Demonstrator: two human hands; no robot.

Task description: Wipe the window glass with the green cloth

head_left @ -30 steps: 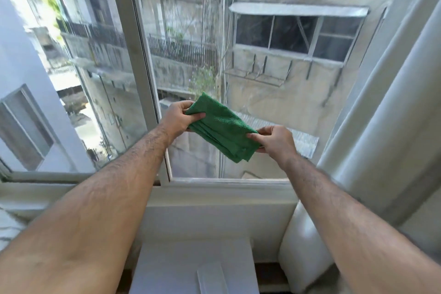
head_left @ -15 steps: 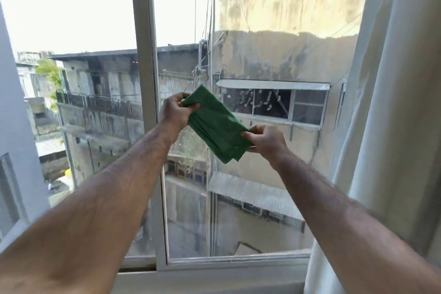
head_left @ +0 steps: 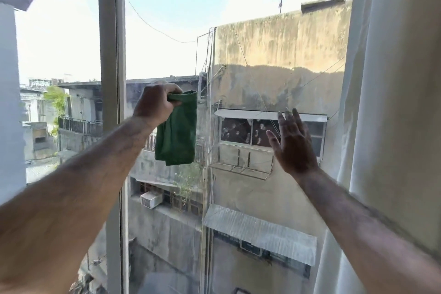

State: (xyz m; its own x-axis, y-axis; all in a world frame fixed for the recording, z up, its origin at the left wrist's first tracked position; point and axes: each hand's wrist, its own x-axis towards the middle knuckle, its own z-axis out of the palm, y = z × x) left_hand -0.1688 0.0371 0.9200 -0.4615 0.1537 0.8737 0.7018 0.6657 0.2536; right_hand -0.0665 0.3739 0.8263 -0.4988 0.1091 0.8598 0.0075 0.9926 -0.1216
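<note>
The window glass [head_left: 250,67] fills most of the view, bounded by a vertical frame post [head_left: 112,55] on the left and a pale curtain [head_left: 393,79] on the right. Smudges and fingermarks show on the pane in front of the dark window of the building opposite. Half a second ago the view sat lower on the pane and both hands held the cloth between them; the view has since risen, taking in more sky.

The green cloth [head_left: 177,131] has passed to one hand. It hangs folded, its top edge bunched, just right of the frame post at mid-height of the pane. Whether it touches the glass cannot be told.

The left hand [head_left: 155,105] is closed in a fist around the top of the cloth, fingers curled tight over the gathered edge. The right hand [head_left: 294,143] has let go of the cloth. It is raised well apart from it, fingers straight and spread, holding nothing, palm toward the pane; contact with the glass cannot be confirmed.

Assessment: the handover appears complete and wiping has not visibly started. The cloth is poised for a first stroke, probably from the upper pane. The marked area lies to the right of the cloth.
</note>
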